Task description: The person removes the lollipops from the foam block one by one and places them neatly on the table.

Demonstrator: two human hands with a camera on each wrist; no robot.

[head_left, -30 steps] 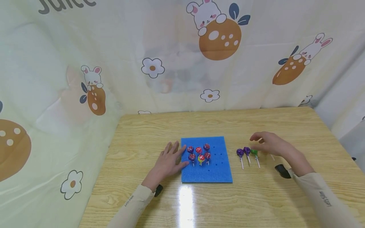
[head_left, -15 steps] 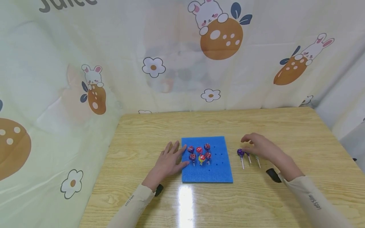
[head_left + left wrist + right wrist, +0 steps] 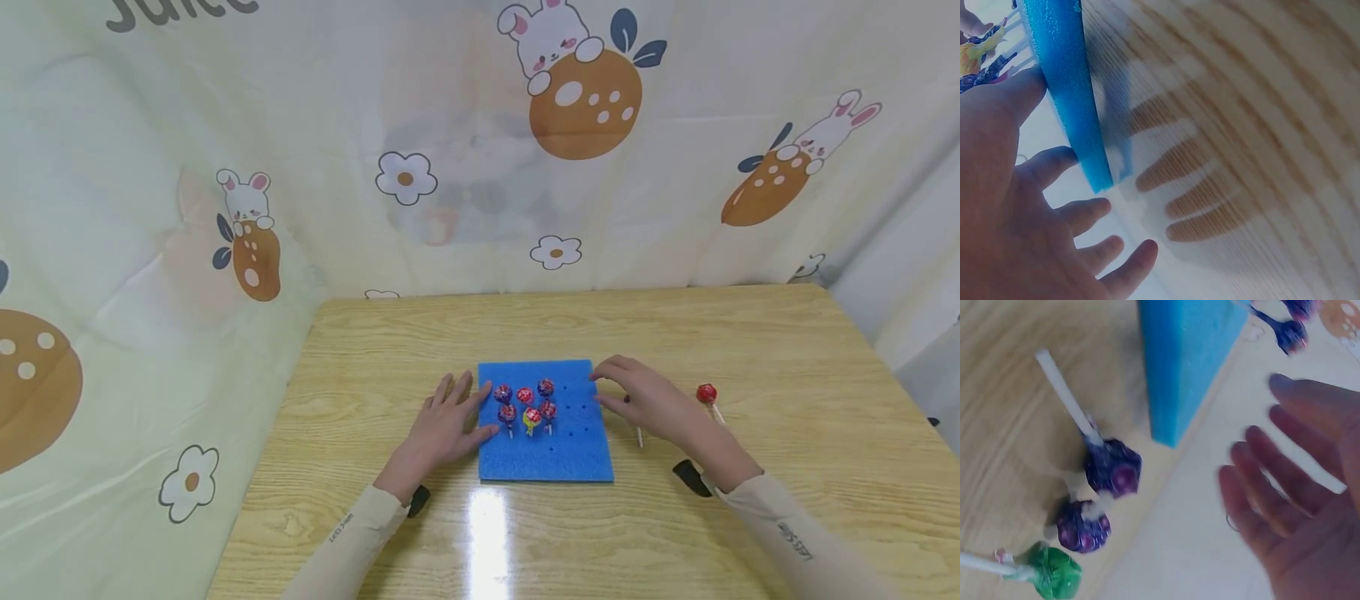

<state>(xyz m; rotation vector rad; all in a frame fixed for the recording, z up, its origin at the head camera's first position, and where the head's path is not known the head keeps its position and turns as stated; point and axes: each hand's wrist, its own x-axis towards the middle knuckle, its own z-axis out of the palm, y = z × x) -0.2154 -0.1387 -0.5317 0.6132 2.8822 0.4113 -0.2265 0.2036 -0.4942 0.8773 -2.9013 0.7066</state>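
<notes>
A blue foam board (image 3: 547,464) with small holes lies on the table, and several wrapped lollipops (image 3: 532,417) stand in it by their sticks. My left hand (image 3: 442,425) rests at its left edge, fingers spread, with thumb and index finger touching the foam in the left wrist view. My right hand (image 3: 651,402) hovers by the board's right edge with nothing between its relaxed fingers. Below it in the right wrist view lie a purple lollipop (image 3: 1115,469), a second purple lollipop (image 3: 1084,528) and a green lollipop (image 3: 1057,574); the hand mostly hides them in the head view.
A red lollipop (image 3: 707,393) lies on the wooden table (image 3: 390,342) to the right, beyond my right hand. A patterned curtain (image 3: 465,217) hangs along the table's back edge and left side.
My right hand has moved left from over the green lollipop to the board's right edge, uncovering the red lollipop. The left hand and the board have stayed in place.
</notes>
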